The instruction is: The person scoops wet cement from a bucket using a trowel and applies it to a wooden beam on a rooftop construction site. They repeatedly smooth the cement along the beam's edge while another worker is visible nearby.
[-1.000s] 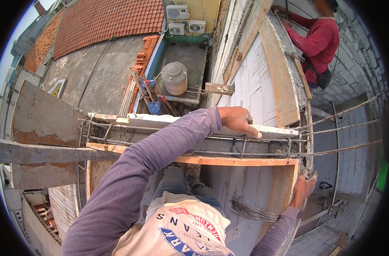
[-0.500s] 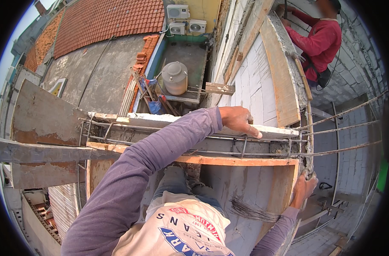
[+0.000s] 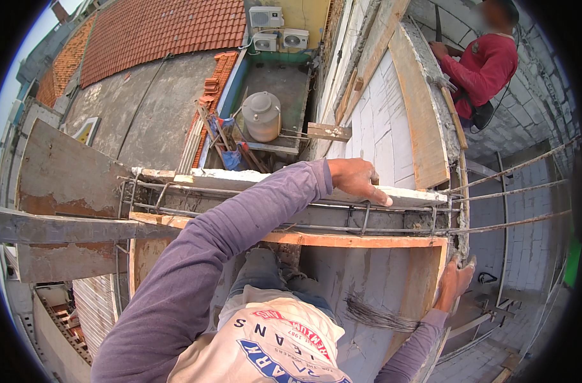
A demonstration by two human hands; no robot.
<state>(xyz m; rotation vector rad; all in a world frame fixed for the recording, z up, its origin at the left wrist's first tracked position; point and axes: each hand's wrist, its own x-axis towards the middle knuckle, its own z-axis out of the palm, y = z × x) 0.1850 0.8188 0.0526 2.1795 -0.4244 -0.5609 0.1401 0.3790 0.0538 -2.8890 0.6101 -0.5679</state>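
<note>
My left arm reaches across a long trough holding a cage of steel rebar (image 3: 284, 209). My left hand (image 3: 360, 180) grips the top of the white concrete-crusted edge (image 3: 409, 196) on the trough's far side, thumb on the near side, fingers partly hidden beyond it. Low on the right, my right hand (image 3: 456, 281) is closed around the rough end of the wall (image 3: 458, 246), beside the corner of the wooden formwork board (image 3: 367, 241); its fingertips are partly hidden. A bundle of thin tie wire (image 3: 380, 314) hangs near my right forearm.
Long rebar rods (image 3: 514, 185) stick out rightward over a deep drop. A co-worker in a red shirt (image 3: 486, 67) stands behind the wall at upper right. A plywood panel (image 3: 67, 169) and a beam (image 3: 61, 226) lie left. Beyond are a water tank (image 3: 261, 117) and tiled roof (image 3: 169, 32).
The co-worker has shifted slightly right, drawing the arms in and lowering the hands toward the wall top. Both my hands keep their places.
</note>
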